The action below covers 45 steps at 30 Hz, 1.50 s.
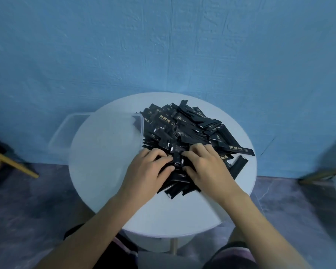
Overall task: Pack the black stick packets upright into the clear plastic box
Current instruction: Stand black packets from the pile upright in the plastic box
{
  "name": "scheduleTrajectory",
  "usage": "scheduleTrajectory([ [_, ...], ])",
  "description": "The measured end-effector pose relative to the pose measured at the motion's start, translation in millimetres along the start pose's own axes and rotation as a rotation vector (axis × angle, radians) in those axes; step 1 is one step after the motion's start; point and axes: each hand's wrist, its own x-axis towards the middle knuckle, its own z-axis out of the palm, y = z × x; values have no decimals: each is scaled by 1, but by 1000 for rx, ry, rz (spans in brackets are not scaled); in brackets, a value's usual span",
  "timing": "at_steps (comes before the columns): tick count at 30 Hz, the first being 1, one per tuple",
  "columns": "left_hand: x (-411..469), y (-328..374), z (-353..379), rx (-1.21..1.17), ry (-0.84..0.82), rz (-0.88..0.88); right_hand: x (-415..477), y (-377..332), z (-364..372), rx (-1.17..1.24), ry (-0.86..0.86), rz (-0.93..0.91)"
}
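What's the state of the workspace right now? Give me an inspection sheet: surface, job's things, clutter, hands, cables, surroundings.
Surface: round white table, bare along the near edge.
Job's things: black stick packets lie in a loose heap on the right; clear plastic box sits left, overhanging the table's far-left edge, with no packets seen standing inside.
Clutter: nothing seen.
Hands: left hand and right hand both grip packets at the heap's near side.
Cables: nothing seen.
Surroundings: blue wall behind, dark floor, wooden bars at either side.
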Motion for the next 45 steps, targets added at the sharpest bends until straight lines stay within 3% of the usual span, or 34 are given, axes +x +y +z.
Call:
scheduleTrajectory([
  [9,14,14,-10,-369,-112,-394,13,-5,-4,85,25,-48],
  [15,13,16,-14,-630,-45,-510,18,-17,-10,150,60,-106],
  [21,10,18,-31,-550,11,-455,19,-7,-29,272,-87,-37],
  [27,8,12,-53,-393,16,-386,27,-11,-35,395,-99,18],
  [31,-5,-20,-72,-131,158,-295,36,-23,-32,496,-104,56],
  [35,-20,-58,-81,81,115,-365,51,-39,-29,564,-114,73],
  [42,-4,-51,-71,66,108,-310,99,-70,-18,515,-19,133],
  [45,-2,-62,-88,5,185,-365,110,-75,-14,464,-22,149],
])
